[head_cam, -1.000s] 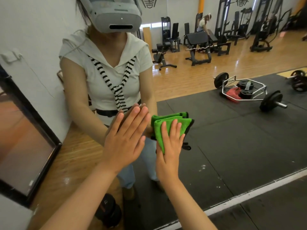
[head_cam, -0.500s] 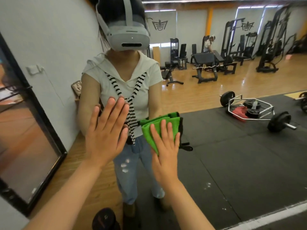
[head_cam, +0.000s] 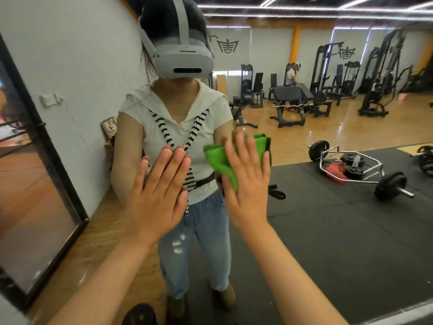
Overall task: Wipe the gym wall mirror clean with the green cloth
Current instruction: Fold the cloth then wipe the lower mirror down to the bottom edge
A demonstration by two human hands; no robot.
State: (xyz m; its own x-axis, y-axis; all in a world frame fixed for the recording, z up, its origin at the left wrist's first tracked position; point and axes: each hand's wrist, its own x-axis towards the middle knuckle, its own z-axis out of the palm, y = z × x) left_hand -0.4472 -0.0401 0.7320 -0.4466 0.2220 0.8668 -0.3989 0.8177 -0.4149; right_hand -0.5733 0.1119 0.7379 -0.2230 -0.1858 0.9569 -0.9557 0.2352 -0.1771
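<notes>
The wall mirror fills most of the view and reflects a person in a headset and the gym behind. My right hand lies flat with fingers spread, pressing the folded green cloth against the glass at chest height. The cloth sticks out to the left and above my fingers; its reflection shows just behind. My left hand rests open and flat on the mirror beside it, to the left, holding nothing.
A black-framed panel stands at the left against the white wall. Reflected in the glass are a barbell frame with plates on black mats, weight benches and machines on wooden floor, and a distant person. A dark round weight sits low by the feet.
Both hands have slid upward on the glass and the view has tilted up. My right hand carried the green cloth higher and slightly right; my left hand stayed flat alongside.
</notes>
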